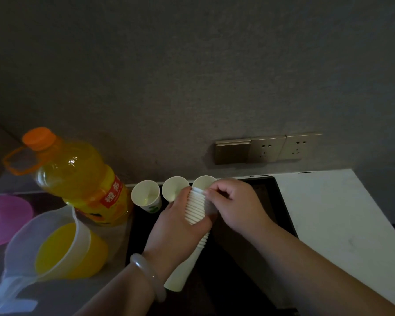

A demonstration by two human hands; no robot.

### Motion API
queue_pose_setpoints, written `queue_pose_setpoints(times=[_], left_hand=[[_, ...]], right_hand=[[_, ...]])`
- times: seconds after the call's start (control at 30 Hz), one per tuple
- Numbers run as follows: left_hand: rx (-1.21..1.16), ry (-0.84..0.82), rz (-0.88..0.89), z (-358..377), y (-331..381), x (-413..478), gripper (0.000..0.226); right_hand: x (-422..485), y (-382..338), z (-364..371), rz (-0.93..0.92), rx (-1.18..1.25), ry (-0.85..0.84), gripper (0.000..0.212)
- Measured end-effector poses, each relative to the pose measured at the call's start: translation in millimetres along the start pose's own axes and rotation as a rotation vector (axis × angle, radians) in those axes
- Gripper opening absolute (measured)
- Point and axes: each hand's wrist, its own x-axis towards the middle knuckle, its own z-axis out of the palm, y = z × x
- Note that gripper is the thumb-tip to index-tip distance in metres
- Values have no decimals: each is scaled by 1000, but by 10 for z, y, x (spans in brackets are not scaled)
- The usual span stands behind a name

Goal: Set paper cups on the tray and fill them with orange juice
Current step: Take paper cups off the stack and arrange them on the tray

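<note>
A black tray [281,208] lies on the counter against the wall. Three white paper cups stand upright in a row along its far edge: left [145,195], middle [173,187] and right [203,181]. My left hand [180,226] grips a long stack of nested paper cups [194,209] above the tray. My right hand [233,204] pinches the rim of the top cup of that stack. A large orange juice bottle [82,179] with an orange cap stands left of the tray. In front of it sits a clear plastic jug [55,245] holding orange juice.
A purple bowl [5,220] sits at the far left edge. Wall sockets [268,149] are mounted just above the tray. A white counter surface [333,215] extends to the right of the tray.
</note>
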Motion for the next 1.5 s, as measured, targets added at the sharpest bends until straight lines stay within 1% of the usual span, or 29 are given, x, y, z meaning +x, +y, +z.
queue_pose_setpoints(times=[0.1, 0.27, 0.37, 0.4, 0.47, 0.53, 0.6, 0.67, 0.8, 0.87, 0.97, 1.07, 1.17, 1.3, 1.5], left_hand=[[38, 3, 21, -4, 59, 25, 75], [97, -24, 65, -46, 137, 55, 80], [159, -21, 66, -50, 75, 7, 82], [149, -14, 46, -48, 45, -17, 82], [109, 12, -2, -41, -10, -47, 82], [85, 23, -17, -33, -32, -41, 82], [65, 23, -7, -23, -30, -6, 81], [61, 19, 6, -19, -8, 27, 79], [73, 25, -3, -21, 7, 69, 79], [65, 23, -17, -18, -13, 73, 80], [63, 19, -19, -4, -40, 69, 82], [58, 20, -18, -1, -39, 65, 81], [59, 16, -20, -6, -40, 63, 81], [45, 21, -27, -11, -47, 74, 81], [66, 7, -32, 2, -35, 80, 83]], right_hand=[[-10, 10, -41, -19, 15, 59, 19], [-29, -44, -135, 5, 39, 148, 17], [52, -60, -394, 92, 124, 318, 19], [84, -42, -508, 91, 103, 373, 18], [126, 35, -694, -4, -79, 411, 15], [140, 157, -756, -157, -282, 401, 15], [132, 330, -693, -272, -422, 347, 9], [121, 484, -568, -296, -547, 264, 1], [135, 723, -354, -281, -708, 137, 7], [153, 833, -283, -311, -714, 106, 10], [161, 938, -201, -325, -662, 59, 3], [195, 966, -162, -314, -634, 20, 4], [234, 960, -139, -325, -628, 21, 5], [240, 962, -129, -310, -621, 19, 11], [162, 1018, -123, -287, -619, -2, 3]])
